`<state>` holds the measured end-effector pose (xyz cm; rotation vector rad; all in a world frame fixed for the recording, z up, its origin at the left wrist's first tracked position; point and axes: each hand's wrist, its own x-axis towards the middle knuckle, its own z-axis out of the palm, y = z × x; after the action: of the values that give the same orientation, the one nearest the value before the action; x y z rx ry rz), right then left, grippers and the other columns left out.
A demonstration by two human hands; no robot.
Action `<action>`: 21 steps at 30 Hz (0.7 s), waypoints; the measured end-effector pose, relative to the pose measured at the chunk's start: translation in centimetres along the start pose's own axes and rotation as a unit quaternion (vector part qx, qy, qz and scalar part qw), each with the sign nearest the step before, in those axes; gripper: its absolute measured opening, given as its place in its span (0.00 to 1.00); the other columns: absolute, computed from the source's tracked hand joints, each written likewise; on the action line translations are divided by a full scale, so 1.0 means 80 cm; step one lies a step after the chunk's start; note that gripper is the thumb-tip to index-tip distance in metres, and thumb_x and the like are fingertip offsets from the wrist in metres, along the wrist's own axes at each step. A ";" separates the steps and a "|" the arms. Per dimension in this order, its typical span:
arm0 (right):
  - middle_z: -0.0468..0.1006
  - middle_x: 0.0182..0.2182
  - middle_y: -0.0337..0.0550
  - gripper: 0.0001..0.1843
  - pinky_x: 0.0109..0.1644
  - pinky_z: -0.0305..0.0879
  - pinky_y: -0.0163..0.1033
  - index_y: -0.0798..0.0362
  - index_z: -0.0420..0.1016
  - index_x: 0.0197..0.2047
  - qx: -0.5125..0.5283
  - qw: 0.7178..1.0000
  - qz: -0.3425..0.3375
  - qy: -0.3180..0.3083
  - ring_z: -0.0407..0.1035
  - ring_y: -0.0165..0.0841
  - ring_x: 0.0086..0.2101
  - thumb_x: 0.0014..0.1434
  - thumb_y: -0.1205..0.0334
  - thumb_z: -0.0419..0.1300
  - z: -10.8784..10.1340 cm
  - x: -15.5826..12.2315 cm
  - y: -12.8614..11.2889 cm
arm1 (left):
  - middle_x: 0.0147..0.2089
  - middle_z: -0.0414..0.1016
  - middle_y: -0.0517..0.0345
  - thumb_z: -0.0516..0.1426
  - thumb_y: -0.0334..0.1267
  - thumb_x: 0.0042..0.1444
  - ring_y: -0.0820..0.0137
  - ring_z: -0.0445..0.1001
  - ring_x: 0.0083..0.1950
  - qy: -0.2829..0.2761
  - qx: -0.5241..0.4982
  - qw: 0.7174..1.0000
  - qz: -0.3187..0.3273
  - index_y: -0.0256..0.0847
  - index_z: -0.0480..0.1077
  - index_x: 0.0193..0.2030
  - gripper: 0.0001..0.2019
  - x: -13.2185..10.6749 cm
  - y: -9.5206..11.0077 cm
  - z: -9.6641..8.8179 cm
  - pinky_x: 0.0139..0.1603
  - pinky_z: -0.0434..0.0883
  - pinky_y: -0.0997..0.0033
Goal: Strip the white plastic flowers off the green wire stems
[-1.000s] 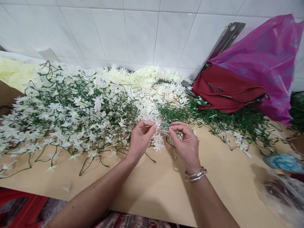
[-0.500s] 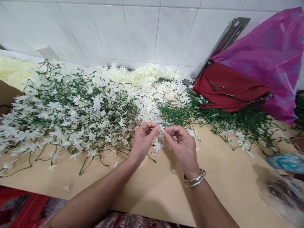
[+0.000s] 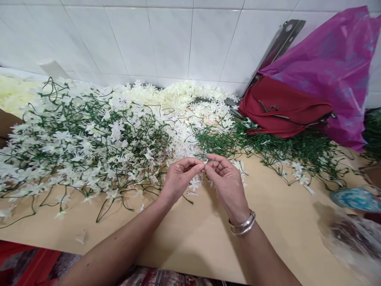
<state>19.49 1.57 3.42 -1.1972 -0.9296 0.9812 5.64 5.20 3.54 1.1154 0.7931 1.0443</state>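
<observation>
White-tiled wall (image 3: 172, 39) at the back, tan tabletop (image 3: 190, 238) out front. Caught the left hand (image 3: 178, 178) and the right hand (image 3: 228, 182) fingertip to fingertip over the middle of it, both curled into a tight pinch on one tiny flower sprig (image 3: 206, 161). Held that sprig just above the board, right at the near edge of the piles. Spotted a white blossom (image 3: 195, 184) dangling below the left thumb, and a silver bracelet (image 3: 242, 224) on the right wrist. Found a big tangle of flowered stems (image 3: 89, 139), green wire and white petals, spread out left of the hands. Noted a mound of loose cream blossoms (image 3: 190, 99) behind, up against the tiles. Picked out bare green stems (image 3: 285, 149) trailing off to the right, under a red bag (image 3: 282, 109). Saw a purple plastic bag (image 3: 333, 63) draped over that bag, with a metal bracket (image 3: 279, 39) leaning on the wall above. Could not make out the blurred blue thing (image 3: 354, 198) at the far right edge.
</observation>
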 end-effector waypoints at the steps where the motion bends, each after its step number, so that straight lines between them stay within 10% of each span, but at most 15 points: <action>1: 0.78 0.30 0.36 0.17 0.35 0.67 0.37 0.50 0.78 0.49 -0.012 1.000 -0.012 -0.012 0.71 0.30 0.30 0.56 0.57 0.69 -0.001 0.000 0.000 | 0.36 0.81 0.56 0.69 0.45 0.54 0.70 0.76 0.39 -0.007 0.006 1.000 0.005 0.37 0.79 0.36 0.12 0.000 0.000 -0.002 0.45 0.72 0.71; 13: 0.77 0.42 0.43 0.03 0.53 0.67 0.43 0.49 0.80 0.36 -0.149 0.973 -0.172 0.022 0.72 0.37 0.47 0.63 0.62 0.66 -0.007 0.001 -0.001 | 0.43 0.81 0.52 0.59 0.43 0.68 0.67 0.78 0.46 -0.064 0.068 0.992 0.090 0.38 0.73 0.47 0.10 -0.011 -0.004 -0.006 0.53 0.72 0.67; 21: 0.82 0.36 0.38 0.05 0.54 0.70 0.43 0.45 0.80 0.36 0.100 0.993 -0.055 -0.030 0.77 0.34 0.42 0.60 0.56 0.70 -0.009 0.011 0.011 | 0.47 0.82 0.49 0.60 0.41 0.68 0.64 0.81 0.51 -0.022 0.065 0.991 0.119 0.37 0.74 0.47 0.09 -0.010 0.007 -0.011 0.57 0.75 0.63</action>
<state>20.37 2.26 2.53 -0.9433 -0.9128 1.0010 4.39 4.79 3.86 1.3650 0.7134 1.1749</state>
